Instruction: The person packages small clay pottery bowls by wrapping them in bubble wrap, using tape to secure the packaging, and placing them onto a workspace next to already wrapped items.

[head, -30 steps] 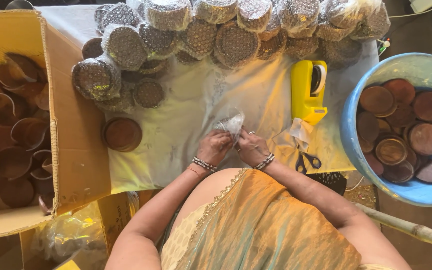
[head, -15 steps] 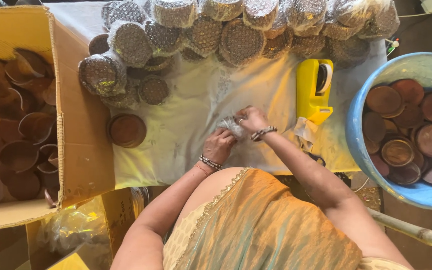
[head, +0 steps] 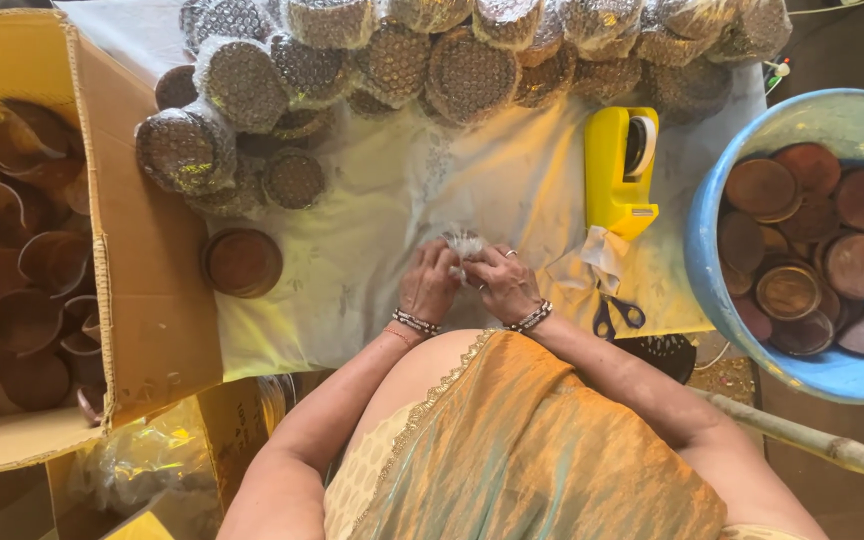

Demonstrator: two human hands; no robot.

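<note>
- A small wad of bubble wrap [head: 465,244] is sitting between both hands on the table [head: 372,230], just left of the yellow tape dispenser [head: 616,172]; it is looking whitish, crumpled and partly hidden by the fingers.
- The left hand [head: 429,285] is curling closed around the wad's near side, and the right hand [head: 501,283] is pinching it from the other side, the two hands touching.
- Blue-handled scissors [head: 616,313] are lying just below the dispenser, beside a loose scrap of tape or wrap.
- A bare brown round dish [head: 242,262] is resting well left of the dispenser, near the table's edge.
- Round bundles wrapped in bubble wrap [head: 457,72] are piling up above and to the left of the dispenser, filling the far side of the table.
- A blue tub [head: 712,230] of brown round dishes is standing right of the dispenser.
- A cardboard box [head: 142,270] of brown bowls is standing far left of the dispenser.
</note>
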